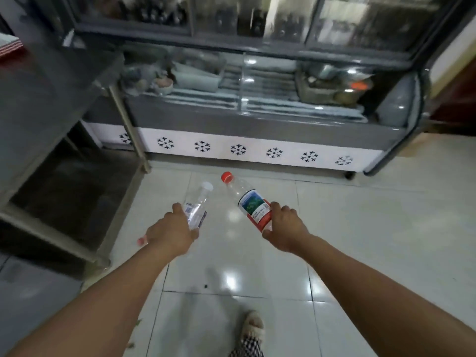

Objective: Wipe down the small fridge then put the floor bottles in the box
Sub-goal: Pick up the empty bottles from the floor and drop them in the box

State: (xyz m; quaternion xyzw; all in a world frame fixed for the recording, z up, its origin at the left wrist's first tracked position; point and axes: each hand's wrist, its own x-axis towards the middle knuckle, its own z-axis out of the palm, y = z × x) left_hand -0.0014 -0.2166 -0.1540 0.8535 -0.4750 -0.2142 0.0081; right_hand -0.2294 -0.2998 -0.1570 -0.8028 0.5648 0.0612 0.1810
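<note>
My left hand (171, 234) grips a clear plastic bottle with a white cap (198, 206), held above the floor with its cap pointing away from me. A small pink-red thing (141, 240) peeks out at the left edge of that hand; I cannot tell what it is. My right hand (284, 226) grips a clear bottle with a red cap and a red, green and white label (251, 204), tilted up and to the left. The two bottles are apart, side by side. No box is in view.
A glass-fronted display fridge (257, 150) with a white snowflake-patterned base stands straight ahead, trays of food inside. A steel table (51, 81) with a lower shelf is at the left. White glossy floor tiles (360, 228) lie below. My slippered foot (253, 325) is at the bottom.
</note>
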